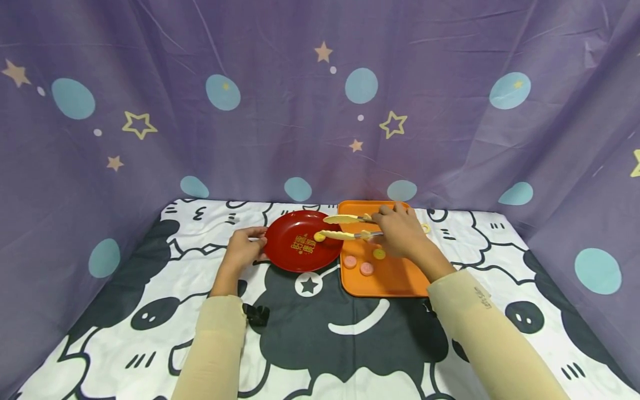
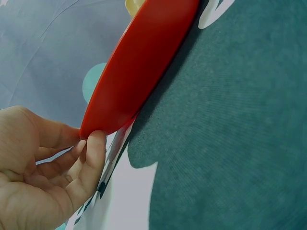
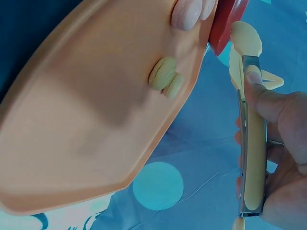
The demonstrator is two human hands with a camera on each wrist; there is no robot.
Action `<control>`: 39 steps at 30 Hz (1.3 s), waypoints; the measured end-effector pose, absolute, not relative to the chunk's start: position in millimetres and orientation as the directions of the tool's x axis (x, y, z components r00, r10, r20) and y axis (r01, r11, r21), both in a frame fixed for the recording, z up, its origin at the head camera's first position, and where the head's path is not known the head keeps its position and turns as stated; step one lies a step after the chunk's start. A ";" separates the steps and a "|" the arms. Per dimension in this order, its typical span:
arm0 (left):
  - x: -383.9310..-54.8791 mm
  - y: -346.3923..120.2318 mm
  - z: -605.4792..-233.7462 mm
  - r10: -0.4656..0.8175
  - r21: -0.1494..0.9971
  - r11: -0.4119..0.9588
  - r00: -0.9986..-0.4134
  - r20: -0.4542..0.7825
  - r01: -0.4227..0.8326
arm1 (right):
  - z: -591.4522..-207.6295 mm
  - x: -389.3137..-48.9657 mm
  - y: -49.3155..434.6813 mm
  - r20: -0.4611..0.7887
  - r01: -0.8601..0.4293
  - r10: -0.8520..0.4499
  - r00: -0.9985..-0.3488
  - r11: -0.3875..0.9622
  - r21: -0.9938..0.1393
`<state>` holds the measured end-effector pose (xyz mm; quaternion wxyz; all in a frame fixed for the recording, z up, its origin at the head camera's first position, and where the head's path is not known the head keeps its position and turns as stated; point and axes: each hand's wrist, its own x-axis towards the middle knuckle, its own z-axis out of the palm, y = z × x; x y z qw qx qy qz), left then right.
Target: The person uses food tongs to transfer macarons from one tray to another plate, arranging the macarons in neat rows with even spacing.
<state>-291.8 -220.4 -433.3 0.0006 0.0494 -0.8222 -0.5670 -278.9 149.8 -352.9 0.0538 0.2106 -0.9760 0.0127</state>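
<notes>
so, in the head view, the red plate point(image 1: 282, 253) bears gold characters point(image 1: 302, 243) across its middle, too small to read surely. the right sleeve point(image 1: 482, 311) has dark printing starting "let's", the rest unclear. the left hand point(image 1: 244, 248) pinches the plate's left rim; the right hand point(image 1: 402, 233), right of the plate, grips the tongs point(image 1: 350, 235), whose parted tips reach over it. at the nearer tip is a yellow macaron point(image 1: 319, 236); whether it touches the plate i cannot tell. just right of the plate is an orange tray point(image 1: 385, 283) with two pink macarons point(image 1: 366, 269). beneath the plate spreads a black-and-white cartoon cloth point(image 1: 355, 355); behind it hangs a purple curtain point(image 1: 280, 150) with stars and blue ovals.

in the left wrist view, thumb and fingers clasp the plate's edge, its smooth outer side showing.

in the right wrist view, the thumb presses the tongs' handle; two yellowish macarons point(image 3: 163, 73) lie touching in the tray, farther from the plate than the pink ones.
</notes>
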 end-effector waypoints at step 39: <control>-291.9 -219.7 -432.9 -0.085 0.940 0.329 -0.994 -0.065 -0.089 | -374.7 -268.0 235.7 0.127 -0.341 -0.326 -0.937 0.932 -0.124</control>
